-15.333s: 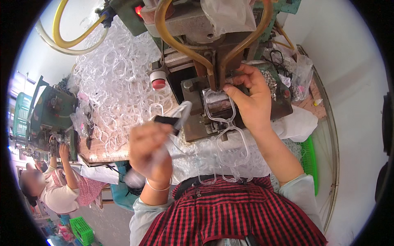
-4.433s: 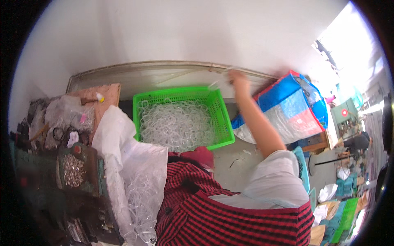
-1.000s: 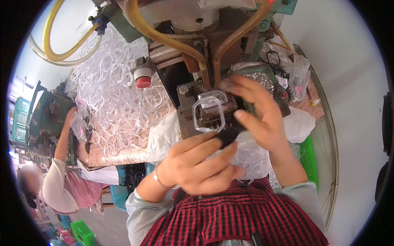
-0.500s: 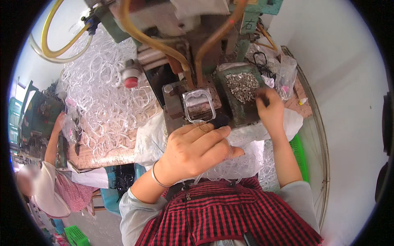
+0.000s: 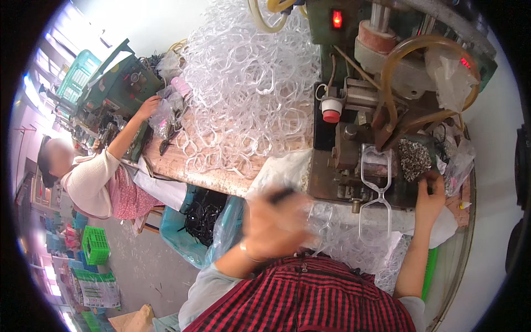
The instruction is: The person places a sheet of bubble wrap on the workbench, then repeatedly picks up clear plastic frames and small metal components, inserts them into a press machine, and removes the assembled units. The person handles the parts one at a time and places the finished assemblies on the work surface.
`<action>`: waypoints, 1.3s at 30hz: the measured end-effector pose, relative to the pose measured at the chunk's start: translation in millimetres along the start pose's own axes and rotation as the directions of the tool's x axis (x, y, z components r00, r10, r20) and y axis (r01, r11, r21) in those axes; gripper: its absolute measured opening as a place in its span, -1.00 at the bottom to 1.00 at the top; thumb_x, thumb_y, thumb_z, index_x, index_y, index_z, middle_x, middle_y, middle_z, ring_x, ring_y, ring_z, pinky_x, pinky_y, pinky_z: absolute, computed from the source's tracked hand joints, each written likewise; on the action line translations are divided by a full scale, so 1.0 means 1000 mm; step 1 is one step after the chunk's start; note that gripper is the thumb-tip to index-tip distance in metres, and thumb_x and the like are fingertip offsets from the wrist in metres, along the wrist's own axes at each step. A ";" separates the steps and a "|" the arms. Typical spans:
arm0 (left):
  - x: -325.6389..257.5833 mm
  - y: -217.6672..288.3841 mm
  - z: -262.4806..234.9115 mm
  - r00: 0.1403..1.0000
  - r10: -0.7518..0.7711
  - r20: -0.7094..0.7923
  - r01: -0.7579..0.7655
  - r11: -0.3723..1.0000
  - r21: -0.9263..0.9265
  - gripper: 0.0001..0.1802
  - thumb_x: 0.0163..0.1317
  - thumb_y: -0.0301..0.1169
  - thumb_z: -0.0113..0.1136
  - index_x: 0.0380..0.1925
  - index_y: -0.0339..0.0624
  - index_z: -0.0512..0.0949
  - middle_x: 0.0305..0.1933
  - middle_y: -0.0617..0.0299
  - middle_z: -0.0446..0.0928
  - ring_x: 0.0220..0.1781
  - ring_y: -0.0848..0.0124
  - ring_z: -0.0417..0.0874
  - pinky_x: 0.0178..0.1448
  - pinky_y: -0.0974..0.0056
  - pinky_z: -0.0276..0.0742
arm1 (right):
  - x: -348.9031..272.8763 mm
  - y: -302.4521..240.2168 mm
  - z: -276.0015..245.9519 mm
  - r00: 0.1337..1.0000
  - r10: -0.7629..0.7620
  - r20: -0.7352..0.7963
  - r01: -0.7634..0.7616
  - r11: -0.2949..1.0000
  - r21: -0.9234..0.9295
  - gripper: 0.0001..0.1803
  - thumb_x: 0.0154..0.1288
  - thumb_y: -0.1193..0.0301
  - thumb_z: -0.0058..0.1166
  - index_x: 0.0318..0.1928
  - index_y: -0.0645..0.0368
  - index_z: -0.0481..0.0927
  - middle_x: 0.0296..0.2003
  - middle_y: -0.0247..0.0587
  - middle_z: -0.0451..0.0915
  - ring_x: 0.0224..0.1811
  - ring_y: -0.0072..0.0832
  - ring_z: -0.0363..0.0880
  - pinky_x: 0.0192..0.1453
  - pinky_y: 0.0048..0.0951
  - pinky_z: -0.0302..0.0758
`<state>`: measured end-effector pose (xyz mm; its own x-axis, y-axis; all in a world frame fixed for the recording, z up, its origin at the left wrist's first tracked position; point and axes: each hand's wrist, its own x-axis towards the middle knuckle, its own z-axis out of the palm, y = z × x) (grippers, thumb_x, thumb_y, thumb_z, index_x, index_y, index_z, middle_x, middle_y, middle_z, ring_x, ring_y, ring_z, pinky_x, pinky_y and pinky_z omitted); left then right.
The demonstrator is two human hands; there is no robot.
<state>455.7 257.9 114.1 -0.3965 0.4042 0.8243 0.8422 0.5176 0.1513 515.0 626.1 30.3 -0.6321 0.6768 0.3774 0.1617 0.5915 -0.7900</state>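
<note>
My left hand (image 5: 275, 224) is a blur of motion in front of my chest, over a heap of clear plastic loops (image 5: 343, 243) in my lap; a dark thing shows by its fingers, and what it holds is unclear. My right hand (image 5: 431, 195) rests at the edge of a pile of small metal pieces (image 5: 415, 157) on the press machine (image 5: 381, 94), with its fingertips curled into the pile. A clear plastic double-loop frame (image 5: 376, 180) sits on the machine's die and hangs down over its front edge, between my two hands.
A big heap of clear plastic rings (image 5: 249, 83) covers the wooden bench (image 5: 204, 174) to the left. The machine has a red button (image 5: 331, 116) and amber hoses (image 5: 426, 44). Another person (image 5: 91, 180) works at a green machine (image 5: 119, 77) on the far left. A blue bag (image 5: 191, 227) lies under the bench.
My left hand has pulled back from the clear frame on the die, toward my chest and to the left. My right hand stays at the metal pieces. The view has swung left.
</note>
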 end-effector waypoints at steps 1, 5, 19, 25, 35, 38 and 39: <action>-0.009 -0.015 -0.017 0.989 -0.150 0.008 0.145 0.966 0.212 -0.60 0.14 -0.44 0.40 0.02 -0.21 0.61 0.08 0.05 0.69 0.09 0.10 0.66 0.20 0.08 0.46 | -0.002 0.001 0.001 0.999 -0.037 -0.011 0.037 0.999 -0.003 -0.80 0.34 0.49 0.20 -0.06 0.25 0.68 -0.21 -0.13 0.73 -0.09 -0.35 0.68 0.08 -0.34 0.53; 0.028 -0.093 -0.024 0.909 -0.300 -0.291 0.355 0.921 0.162 -0.77 0.18 -0.63 0.34 -0.15 -0.24 0.64 -0.03 0.07 0.69 0.03 0.14 0.63 0.15 0.15 0.47 | 0.007 -0.019 0.011 0.988 -0.157 -0.007 0.156 0.986 -0.054 -0.83 0.34 0.49 0.21 -0.10 0.25 0.71 -0.20 -0.11 0.73 -0.04 -0.28 0.66 0.13 -0.34 0.50; -0.039 -0.184 0.063 0.529 -0.818 0.224 0.825 0.558 0.090 -0.63 0.25 -0.15 0.35 -0.45 -0.30 0.74 -0.48 0.05 0.70 -0.44 0.33 0.71 -0.28 0.23 0.54 | -0.037 -0.021 -0.042 0.995 0.011 -0.098 -0.016 0.998 -0.055 -0.85 0.26 0.61 0.25 -0.15 0.31 0.71 -0.21 -0.21 0.72 -0.13 -0.49 0.65 0.02 -0.48 0.53; 0.067 -0.170 -0.005 0.765 -0.643 -0.039 0.623 0.753 -0.211 -0.81 0.27 -0.42 0.43 -0.41 -0.34 0.68 -0.36 0.30 0.67 -0.36 0.64 0.52 -0.25 0.46 0.40 | -0.005 -0.109 -0.019 0.951 -0.257 0.171 0.206 0.941 0.270 -0.88 0.25 0.61 0.28 -0.19 0.28 0.75 -0.21 -0.22 0.76 -0.12 -0.45 0.71 0.03 -0.50 0.56; 0.074 -0.108 0.026 1.000 -0.008 -0.015 0.008 1.000 0.023 -0.74 0.12 -0.70 0.38 -0.55 -0.28 0.45 -0.05 0.07 0.74 -0.10 0.17 0.76 0.00 0.20 0.63 | 0.009 -0.142 0.049 0.957 -0.026 0.290 -0.182 0.725 0.664 -0.47 0.22 0.64 0.26 0.21 0.33 0.45 -0.17 -0.17 0.72 -0.09 -0.56 0.66 0.05 -0.52 0.54; 0.083 -0.120 0.039 0.997 0.075 -0.017 -0.072 0.989 0.127 -0.76 0.11 -0.70 0.38 -0.54 -0.25 0.48 -0.13 0.09 0.74 -0.17 0.17 0.75 -0.09 0.21 0.63 | 0.005 -0.150 0.049 0.912 -0.026 0.410 -0.333 0.537 0.775 -0.43 0.23 0.63 0.26 0.25 0.33 0.41 -0.13 -0.15 0.72 -0.08 -0.56 0.66 0.05 -0.51 0.55; 0.085 -0.131 0.042 0.999 0.040 0.028 -0.044 0.981 0.191 -0.76 0.11 -0.70 0.39 -0.54 -0.25 0.49 -0.17 0.09 0.74 -0.19 0.18 0.75 -0.11 0.22 0.63 | -0.001 -0.153 0.049 0.915 -0.030 0.402 -0.321 0.548 0.772 -0.43 0.23 0.63 0.26 0.25 0.32 0.41 -0.12 -0.14 0.72 -0.08 -0.55 0.66 0.06 -0.51 0.55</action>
<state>296.8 256.4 140.9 -0.3729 0.4451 0.8141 0.7736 0.6336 0.0079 453.8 513.4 127.3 -0.8879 0.4254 0.1750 -0.2938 -0.2318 -0.9273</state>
